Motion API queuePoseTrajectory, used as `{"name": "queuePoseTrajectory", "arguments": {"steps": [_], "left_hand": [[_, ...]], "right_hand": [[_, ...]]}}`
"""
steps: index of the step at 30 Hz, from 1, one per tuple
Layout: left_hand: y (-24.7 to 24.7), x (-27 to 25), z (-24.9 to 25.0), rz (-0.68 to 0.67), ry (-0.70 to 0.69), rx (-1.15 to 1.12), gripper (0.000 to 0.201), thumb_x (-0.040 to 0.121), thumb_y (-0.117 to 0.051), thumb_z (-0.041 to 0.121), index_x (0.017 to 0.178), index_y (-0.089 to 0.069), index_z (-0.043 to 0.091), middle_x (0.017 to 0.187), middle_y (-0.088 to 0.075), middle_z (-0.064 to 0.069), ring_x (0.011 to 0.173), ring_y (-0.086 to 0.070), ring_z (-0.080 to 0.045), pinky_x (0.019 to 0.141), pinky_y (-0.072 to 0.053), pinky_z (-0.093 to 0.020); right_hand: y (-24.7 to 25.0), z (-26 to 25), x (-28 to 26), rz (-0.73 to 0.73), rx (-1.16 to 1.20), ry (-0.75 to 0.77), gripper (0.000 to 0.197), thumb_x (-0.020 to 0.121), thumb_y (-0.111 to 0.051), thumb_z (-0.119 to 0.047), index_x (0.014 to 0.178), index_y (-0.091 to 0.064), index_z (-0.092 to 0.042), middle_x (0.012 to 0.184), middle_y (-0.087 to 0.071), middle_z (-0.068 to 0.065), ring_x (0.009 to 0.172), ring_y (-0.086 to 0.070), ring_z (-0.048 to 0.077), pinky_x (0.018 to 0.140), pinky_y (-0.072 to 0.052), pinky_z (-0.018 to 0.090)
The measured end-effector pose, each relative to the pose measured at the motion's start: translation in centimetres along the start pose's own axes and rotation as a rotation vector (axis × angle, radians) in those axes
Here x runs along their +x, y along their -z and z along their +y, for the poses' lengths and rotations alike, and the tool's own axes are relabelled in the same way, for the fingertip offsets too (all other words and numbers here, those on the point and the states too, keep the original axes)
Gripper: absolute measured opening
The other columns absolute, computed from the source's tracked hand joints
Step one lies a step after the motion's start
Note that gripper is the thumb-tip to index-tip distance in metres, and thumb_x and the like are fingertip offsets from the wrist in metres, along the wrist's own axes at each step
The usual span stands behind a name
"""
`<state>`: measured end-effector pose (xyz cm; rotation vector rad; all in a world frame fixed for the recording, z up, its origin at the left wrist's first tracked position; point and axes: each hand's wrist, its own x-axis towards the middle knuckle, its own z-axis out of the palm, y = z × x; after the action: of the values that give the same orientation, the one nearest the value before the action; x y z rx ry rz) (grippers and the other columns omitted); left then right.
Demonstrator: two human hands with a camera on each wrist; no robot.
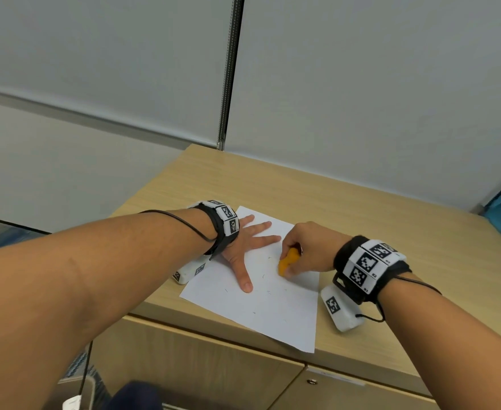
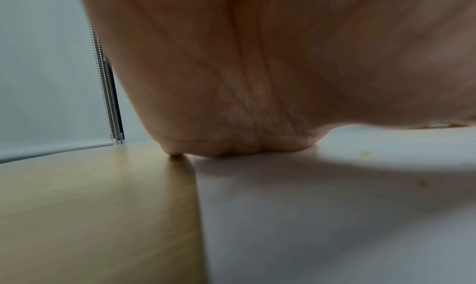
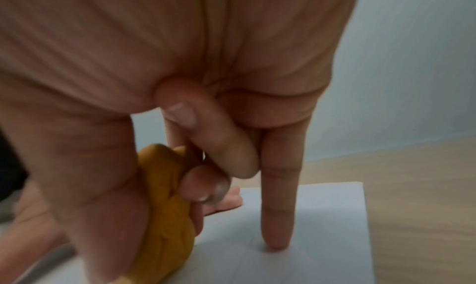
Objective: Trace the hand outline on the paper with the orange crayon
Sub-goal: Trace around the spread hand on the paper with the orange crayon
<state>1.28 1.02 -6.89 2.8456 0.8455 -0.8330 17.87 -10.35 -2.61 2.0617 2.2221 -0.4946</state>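
Head view: left hand (image 1: 244,247) flat, fingers spread on paper (image 1: 272,315); right hand (image 1: 308,250) grip wrapped round crayon (image 1: 288,261). Risk: paper slides on bench (image 1: 361,202), line skews

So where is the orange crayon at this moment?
In the head view the orange crayon is gripped in the right hand, over the paper, just right of the spread left hand.
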Motion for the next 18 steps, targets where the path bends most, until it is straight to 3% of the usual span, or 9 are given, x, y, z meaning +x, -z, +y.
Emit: {"name": "queuePoseTrajectory", "arguments": {"steps": [5,8,10,13,16,18], "left_hand": [[0.1,-0.2,0.0,-0.001,-0.010,-0.012,0.139,0.049,-0.069,0.087,0.143,0.028,0.055,0.156,0.037,0.013,0.147,0.027,-0.032,0.111,0.006,-0.069],[0.1,-0.4,0.2,-0.011,0.006,0.009,0.138,0.053,-0.069,0.086,0.143,0.029,0.052,0.156,0.038,0.013,0.147,0.027,-0.031,0.111,0.005,-0.069],[0.2,-0.4,0.3,-0.005,0.003,0.007,0.138,0.053,-0.070,0.085,0.144,0.029,0.051,0.156,0.038,0.012,0.147,0.027,-0.032,0.112,0.005,-0.068],[0.0,-0.2,0.1,0.002,-0.002,-0.003,0.138,0.052,-0.070,0.085,0.144,0.028,0.052,0.156,0.037,0.013,0.147,0.027,-0.032,0.112,0.005,-0.068],[-0.3,0.0,0.0,0.013,-0.001,-0.004,0.139,0.048,-0.069,0.088,0.142,0.028,0.055,0.156,0.036,0.014,0.147,0.027,-0.032,0.111,0.005,-0.069],[-0.2,0.0,0.0,0.016,0.000,-0.004,0.138,0.050,-0.069,0.087,0.144,0.027,0.054,0.157,0.035,0.013,0.147,0.027,-0.032,0.111,0.005,-0.069]], "right_hand": [[-0.6,-0.6,0.9,0.151,-0.055,-0.055,0.017,0.083,-0.076,-0.032,0.092,-0.076,-0.018,0.089,-0.069,-0.003,0.078,-0.061,0.015,0.061,-0.048,0.022],[-0.8,-0.8,-0.3,0.062,-0.030,0.005,0.020,0.080,-0.080,-0.036,0.089,-0.076,-0.018,0.080,-0.067,-0.008,0.070,-0.059,0.010,0.068,-0.054,0.028],[-0.8,-0.9,-1.2,-0.011,0.001,0.044,0.021,0.079,-0.083,-0.036,0.089,-0.077,-0.018,0.075,-0.065,-0.011,0.066,-0.056,0.007,0.067,-0.052,0.027],[-0.8,-0.6,-1.2,0.011,0.011,0.023,0.023,0.078,-0.083,-0.040,0.084,-0.077,-0.018,0.072,-0.067,-0.010,0.064,-0.058,0.008,0.066,-0.053,0.028],[-1.0,0.3,-0.2,0.138,-0.009,-0.085,0.025,0.080,-0.077,-0.035,0.078,-0.074,-0.010,0.079,-0.073,0.003,0.069,-0.063,0.019,0.062,-0.053,0.031],[-1.2,0.2,0.0,0.168,-0.008,-0.109,0.030,0.078,-0.075,-0.034,0.075,-0.070,-0.004,0.077,-0.072,0.010,0.065,-0.058,0.021,0.057,-0.048,0.033]]}}
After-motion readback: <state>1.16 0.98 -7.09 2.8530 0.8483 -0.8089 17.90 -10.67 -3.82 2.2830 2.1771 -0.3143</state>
